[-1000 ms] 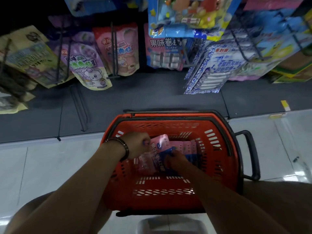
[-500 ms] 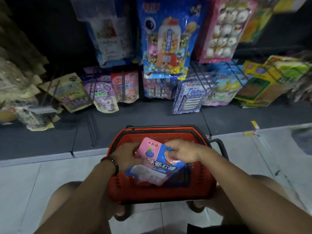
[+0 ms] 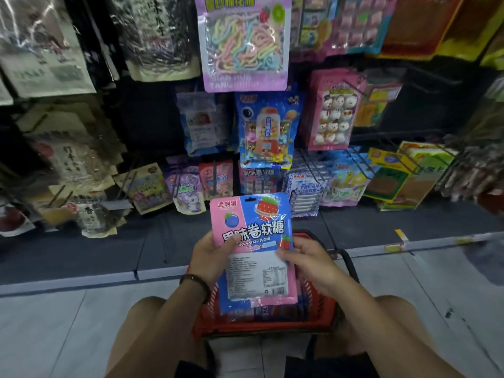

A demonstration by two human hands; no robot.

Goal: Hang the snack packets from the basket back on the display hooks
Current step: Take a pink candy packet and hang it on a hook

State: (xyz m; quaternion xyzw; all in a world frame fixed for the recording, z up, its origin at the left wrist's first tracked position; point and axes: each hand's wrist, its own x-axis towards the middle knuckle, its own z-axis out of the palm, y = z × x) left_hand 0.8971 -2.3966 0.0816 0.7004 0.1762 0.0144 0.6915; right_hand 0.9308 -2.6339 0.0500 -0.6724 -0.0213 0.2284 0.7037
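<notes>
I hold a pink and blue snack packet (image 3: pixel 251 227) upright above the red basket (image 3: pixel 319 320). A second packet of the same kind (image 3: pixel 259 282) hangs behind it, its white label side showing. My left hand (image 3: pixel 210 255) grips the packets at their left edge, thumb across the front. My right hand (image 3: pixel 302 257) pinches them at the right edge. Matching packets (image 3: pixel 257 178) hang on a low hook straight ahead on the display. More packets lie in the basket under my hands, mostly hidden.
The dark display wall holds many hanging packets: a rainbow candy bag (image 3: pixel 242 42) above, a blue candy bag (image 3: pixel 266 132), a pink bag (image 3: pixel 334 110). Bare wire hooks (image 3: pixel 357 162) jut out at lower right. My knees flank the basket on the tiled floor (image 3: pixel 54 323).
Both hands have lifted the packets out of the basket and turned them upright, facing the display. My view has tilted up, so more of the display shows.
</notes>
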